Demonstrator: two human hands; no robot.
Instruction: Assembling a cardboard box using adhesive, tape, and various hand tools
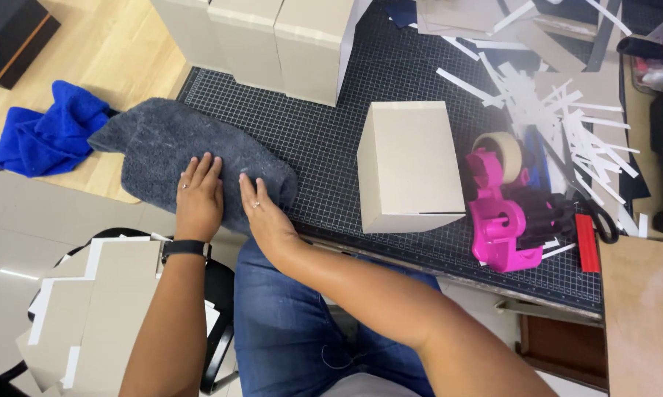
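Note:
My left hand (pixel 198 197) lies flat, palm down, on a dark grey towel (pixel 162 143) at the near left edge of the black gridded cutting mat (pixel 331 140). My right hand (pixel 262 213) rests flat on the same towel's near right part, fingers together and pointing away from me. Neither hand grips anything. A black band sits on my left wrist. A closed beige cardboard box (pixel 412 165) stands on the mat to the right of my hands.
A pink tape dispenser (pixel 500 220) with a tape roll sits right of the box, beside scissors (pixel 600 217) and several white paper strips (pixel 559 103). Taller beige boxes (pixel 273 40) stand at the back. A blue cloth (pixel 48 136) lies left. Flat cardboard sheets (pixel 96 316) rest on a stool.

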